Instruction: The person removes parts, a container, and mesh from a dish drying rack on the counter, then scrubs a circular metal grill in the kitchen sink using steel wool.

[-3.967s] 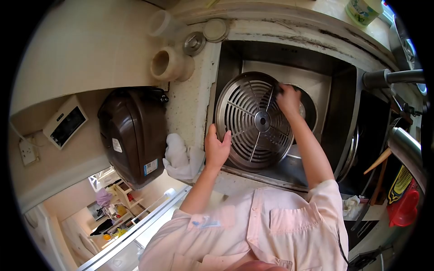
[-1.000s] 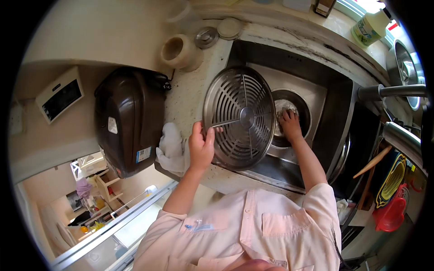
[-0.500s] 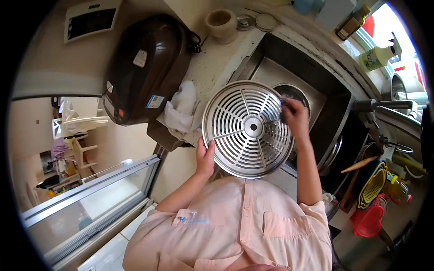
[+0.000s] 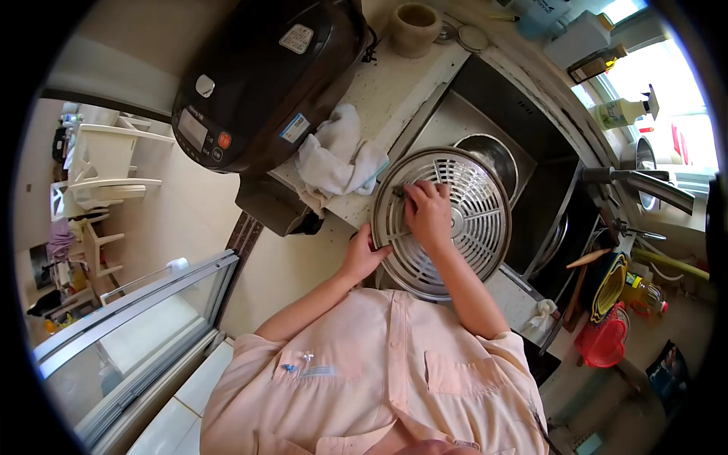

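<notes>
A round slotted metal steamer tray (image 4: 481,216) is held at a tilt in front of my shirt, over the sink's near edge. My left hand (image 4: 362,256) grips its left rim, with the thumb over the edge. My right hand (image 4: 429,216) presses on the slotted face, left of the centre hole, its fingers closed round a small dark scrubber (image 4: 400,192). Most of the scrubber is hidden under the fingers. Behind the tray, a round metal bowl (image 4: 497,161) sits in the steel sink (image 4: 455,114), partly covered by the tray.
A dark rice cooker (image 4: 258,83) and a crumpled white cloth (image 4: 337,155) sit on the counter to the left. The faucet (image 4: 644,182) reaches in from the right. Colanders, including a red one (image 4: 604,337), hang lower right. A glass sliding panel (image 4: 152,341) stands at lower left.
My right hand has moved from the tray's right edge across to the left of its centre, scrubber still in it. The view has shifted; my left hand keeps the rim.
</notes>
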`<state>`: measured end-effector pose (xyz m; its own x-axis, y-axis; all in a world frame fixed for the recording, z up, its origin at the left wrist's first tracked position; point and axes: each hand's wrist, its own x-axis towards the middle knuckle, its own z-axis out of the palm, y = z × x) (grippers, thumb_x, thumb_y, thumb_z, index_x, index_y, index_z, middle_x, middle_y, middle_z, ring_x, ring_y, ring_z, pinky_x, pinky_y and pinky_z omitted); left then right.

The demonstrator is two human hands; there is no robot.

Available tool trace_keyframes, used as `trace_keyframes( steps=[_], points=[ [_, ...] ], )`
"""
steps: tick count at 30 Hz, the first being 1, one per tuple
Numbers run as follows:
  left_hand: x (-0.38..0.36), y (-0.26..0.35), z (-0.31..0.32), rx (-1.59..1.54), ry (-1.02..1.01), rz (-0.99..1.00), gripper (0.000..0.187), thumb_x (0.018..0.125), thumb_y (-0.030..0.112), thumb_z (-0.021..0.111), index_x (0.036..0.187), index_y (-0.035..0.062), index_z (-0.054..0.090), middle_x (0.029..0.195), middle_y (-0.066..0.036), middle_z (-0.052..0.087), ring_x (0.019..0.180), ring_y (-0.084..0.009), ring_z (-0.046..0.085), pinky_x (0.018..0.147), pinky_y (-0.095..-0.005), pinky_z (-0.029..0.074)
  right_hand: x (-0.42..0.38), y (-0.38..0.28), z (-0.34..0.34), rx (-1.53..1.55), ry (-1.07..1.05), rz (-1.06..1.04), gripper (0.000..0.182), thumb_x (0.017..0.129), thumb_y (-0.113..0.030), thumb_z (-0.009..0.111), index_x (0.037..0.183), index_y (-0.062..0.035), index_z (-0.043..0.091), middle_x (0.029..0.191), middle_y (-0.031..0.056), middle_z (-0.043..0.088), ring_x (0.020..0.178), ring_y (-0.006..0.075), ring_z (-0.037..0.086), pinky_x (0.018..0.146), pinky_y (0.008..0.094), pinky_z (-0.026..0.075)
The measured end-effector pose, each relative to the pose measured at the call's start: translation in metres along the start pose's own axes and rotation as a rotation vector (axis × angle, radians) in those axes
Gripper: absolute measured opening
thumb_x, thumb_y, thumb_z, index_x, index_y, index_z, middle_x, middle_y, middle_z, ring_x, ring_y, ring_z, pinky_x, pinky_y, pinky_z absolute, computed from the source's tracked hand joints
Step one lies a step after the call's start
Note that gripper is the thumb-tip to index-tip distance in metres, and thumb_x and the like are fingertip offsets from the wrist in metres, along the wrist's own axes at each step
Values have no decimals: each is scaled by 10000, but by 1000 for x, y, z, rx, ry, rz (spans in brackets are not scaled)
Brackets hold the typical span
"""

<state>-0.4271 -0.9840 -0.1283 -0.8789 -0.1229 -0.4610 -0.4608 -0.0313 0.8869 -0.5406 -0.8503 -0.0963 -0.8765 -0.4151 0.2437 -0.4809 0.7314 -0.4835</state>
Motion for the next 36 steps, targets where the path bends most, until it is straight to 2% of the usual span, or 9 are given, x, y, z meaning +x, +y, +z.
trace_keyframes(
  steps=[5,10,15,17,19,23,28,31,36],
  points=[
    [11,-39,-8,317,-43,162,368,712,70,742,1014,-11,549,824,-86,645,658,-116,617,553,-271,496,-21,-34,3,-55,-29,-76,201,699,-88,657,900,-89,663,965,26,591,898,284,500,779,372,433],
    [-1,-6,-9,307,-36,-61,275,703,138,764,878,-19,620,676,-72,641,551,-131,605,517,-270,482,-9,-13,15,-143,-45,-238,199,723,-106,596,911,-75,652,953,23,592,903,264,509,765,382,419],
    [-7,-7,-9,165,-53,-242,241,729,179,755,785,-27,642,605,-53,622,501,-107,579,480,-251,457,47,44,23,-259,319,50,107,752,-70,562,823,-37,635,873,100,613,801,308,533,727,399,449],
    [-9,3,-7,186,-63,-161,253,745,199,746,738,-33,644,574,-52,609,486,-94,562,459,-241,438,27,28,49,-295,73,84,146,772,-84,561,877,-21,639,881,117,606,843,338,534,781,401,454],
    [-6,-12,-1,181,-41,-130,268,755,210,739,711,-36,644,554,-48,599,476,-84,541,444,-245,420,15,-38,30,-118,-7,-145,136,756,-26,560,838,-45,666,954,108,624,857,327,560,855,407,419],
    [-7,2,-3,65,-60,-229,265,768,215,728,704,-29,650,539,-46,591,462,-74,510,432,-258,392,58,24,22,-327,94,21,186,743,-23,560,881,-46,682,951,67,632,916,297,539,831,370,449],
    [-1,-15,6,153,-25,-82,257,776,206,716,727,-38,651,543,-56,596,480,-90,527,472,-276,419,41,-6,23,-193,-80,-350,185,720,-50,593,879,-55,687,952,34,634,894,286,521,790,382,447],
    [-2,-13,5,189,-31,-110,257,776,204,713,748,-44,652,556,-69,606,488,-102,536,490,-283,428,71,24,19,-415,-49,-99,187,716,-58,596,881,-57,685,962,18,630,915,270,516,806,366,447],
    [-5,-11,4,204,-21,-113,268,750,214,717,735,-43,647,576,-124,607,512,-187,566,520,-322,442,47,2,29,-228,-168,-320,199,715,-55,588,888,-72,684,984,52,614,883,294,519,761,400,440]
  ],
)
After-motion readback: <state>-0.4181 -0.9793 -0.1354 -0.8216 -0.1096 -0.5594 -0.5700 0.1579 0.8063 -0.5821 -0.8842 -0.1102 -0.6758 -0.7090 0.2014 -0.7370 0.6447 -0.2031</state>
